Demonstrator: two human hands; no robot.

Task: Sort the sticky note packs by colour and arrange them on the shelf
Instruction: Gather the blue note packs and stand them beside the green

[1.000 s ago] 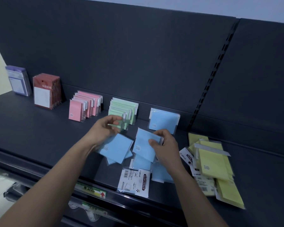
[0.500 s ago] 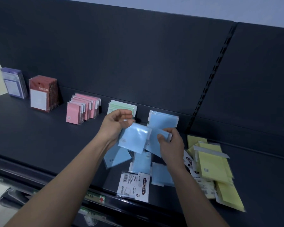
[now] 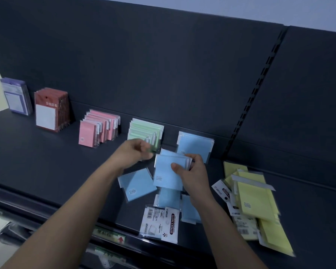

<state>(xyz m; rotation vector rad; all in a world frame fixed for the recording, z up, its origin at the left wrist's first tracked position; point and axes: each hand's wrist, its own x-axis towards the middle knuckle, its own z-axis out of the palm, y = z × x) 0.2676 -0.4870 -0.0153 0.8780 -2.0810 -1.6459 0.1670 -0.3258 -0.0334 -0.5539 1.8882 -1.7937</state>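
Right hand (image 3: 192, 171) fingers pinch blue packs (image 3: 169, 171) — left hand (image 3: 135, 151) blurred, grip unclear.

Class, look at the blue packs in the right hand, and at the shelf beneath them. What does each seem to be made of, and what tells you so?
Blue packs: likely paper pads in clear glossy plastic sleeves; pale see-through edges stick out past the blue. Shelf: probably painted metal with a matt dark finish; its flat surface reflects almost nothing, and a slotted upright runs up the back panel.
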